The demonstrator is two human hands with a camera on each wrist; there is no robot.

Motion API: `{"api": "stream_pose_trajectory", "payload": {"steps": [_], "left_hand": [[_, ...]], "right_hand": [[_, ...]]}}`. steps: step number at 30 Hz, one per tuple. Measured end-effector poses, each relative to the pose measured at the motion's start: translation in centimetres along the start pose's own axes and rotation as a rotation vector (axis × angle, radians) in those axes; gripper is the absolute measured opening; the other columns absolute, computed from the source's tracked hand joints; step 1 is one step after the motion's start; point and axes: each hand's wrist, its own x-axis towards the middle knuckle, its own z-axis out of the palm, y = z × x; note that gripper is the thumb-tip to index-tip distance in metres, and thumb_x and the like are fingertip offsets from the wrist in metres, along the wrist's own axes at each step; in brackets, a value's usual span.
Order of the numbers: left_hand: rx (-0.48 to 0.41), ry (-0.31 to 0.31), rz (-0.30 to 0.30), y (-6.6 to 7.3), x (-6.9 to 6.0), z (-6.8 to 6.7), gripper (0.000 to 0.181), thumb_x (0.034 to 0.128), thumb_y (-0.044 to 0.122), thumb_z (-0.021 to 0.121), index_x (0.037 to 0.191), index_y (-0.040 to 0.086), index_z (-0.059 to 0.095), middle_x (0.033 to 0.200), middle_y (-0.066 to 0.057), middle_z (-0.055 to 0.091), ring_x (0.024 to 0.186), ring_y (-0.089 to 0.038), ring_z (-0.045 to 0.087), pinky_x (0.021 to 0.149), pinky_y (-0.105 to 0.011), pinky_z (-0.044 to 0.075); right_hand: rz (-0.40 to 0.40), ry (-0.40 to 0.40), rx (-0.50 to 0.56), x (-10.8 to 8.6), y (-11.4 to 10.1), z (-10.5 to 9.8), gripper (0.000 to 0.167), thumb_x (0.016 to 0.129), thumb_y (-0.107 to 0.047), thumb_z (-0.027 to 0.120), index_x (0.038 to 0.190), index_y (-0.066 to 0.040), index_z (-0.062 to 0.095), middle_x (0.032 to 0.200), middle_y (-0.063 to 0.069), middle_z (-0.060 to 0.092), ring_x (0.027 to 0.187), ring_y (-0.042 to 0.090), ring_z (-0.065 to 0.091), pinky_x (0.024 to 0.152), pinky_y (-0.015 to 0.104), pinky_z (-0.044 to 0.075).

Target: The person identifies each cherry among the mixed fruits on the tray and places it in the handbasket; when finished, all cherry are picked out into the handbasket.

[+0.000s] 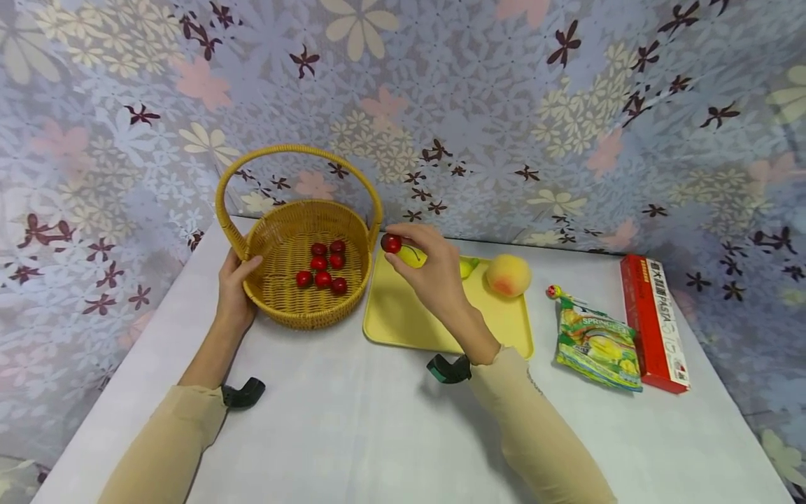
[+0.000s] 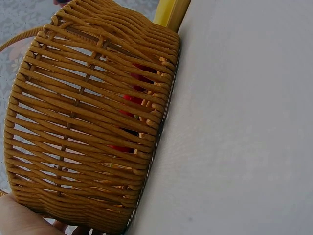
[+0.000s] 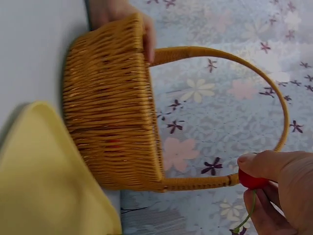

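Note:
A round wicker basket [image 1: 308, 318] with a tall arched handle stands on the table's left side. My left hand [image 1: 234, 294] grips its left rim, thumb over the edge and fingers outside. Several red cherries [image 1: 319, 263] lie on the basket's floor. Between thumb and fingers, my right hand [image 1: 437, 273] pinches another cherry [image 1: 391, 243], held just right of the basket and above the yellow tray [image 1: 403, 325]. A thin green stem hangs from that cherry in the right wrist view. The left wrist view shows the basket's woven side [image 2: 88, 122], red cherries glimpsed through the gaps.
On the tray are a peach [image 1: 507, 275], a yellow fruit [image 1: 412, 256] and a green-tipped fruit [image 1: 467, 267], both partly hidden by my right hand. To the right lie a small ladybug-topped item [image 1: 553, 291], a green-yellow snack bag [image 1: 598, 344] and a red pasta box [image 1: 655, 322].

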Motion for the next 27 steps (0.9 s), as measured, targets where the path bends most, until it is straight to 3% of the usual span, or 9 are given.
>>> {"api": "stream_pose_trajectory", "payload": {"steps": [6,14,24,27], "left_hand": [[0.006,0.014,0.012,0.1,-0.2,-0.6,0.052,0.1049,0.008,0.051,0.157,0.012,0.044,0.150,-0.005,0.048,0.139,-0.021,0.044,0.122,-0.033,0.032],[0.001,-0.005,0.005,0.0,-0.1,-0.3,0.054,0.1053,0.007,0.050,0.158,0.012,0.043,0.154,-0.006,0.045,0.142,-0.022,0.043,0.123,-0.032,0.032],[0.003,0.000,0.021,-0.1,-0.2,-0.1,0.054,0.1048,0.007,0.051,0.158,0.012,0.044,0.154,-0.007,0.046,0.141,-0.022,0.044,0.122,-0.032,0.034],[0.002,-0.002,0.028,-0.1,-0.1,0.0,0.054,0.1043,0.006,0.050,0.158,0.012,0.044,0.154,-0.008,0.046,0.141,-0.023,0.044,0.122,-0.033,0.034]], "right_hand": [[-0.013,0.010,0.024,2.0,-1.1,0.1,0.037,0.090,-0.004,0.082,0.126,-0.006,0.075,0.121,0.010,0.073,0.111,0.023,0.071,0.097,0.029,0.058],[-0.093,0.008,0.036,5.5,-3.6,0.3,0.035,0.092,-0.006,0.082,0.126,-0.005,0.075,0.121,0.010,0.073,0.112,0.022,0.070,0.098,0.026,0.057],[-0.116,-0.090,0.112,9.1,-7.0,2.3,0.034,0.092,-0.006,0.081,0.126,-0.004,0.074,0.124,0.010,0.074,0.117,0.019,0.068,0.101,0.020,0.053],[-0.151,-0.131,0.088,9.8,-7.2,3.1,0.034,0.093,-0.006,0.080,0.126,-0.003,0.074,0.125,0.010,0.074,0.118,0.020,0.067,0.100,0.019,0.053]]}}
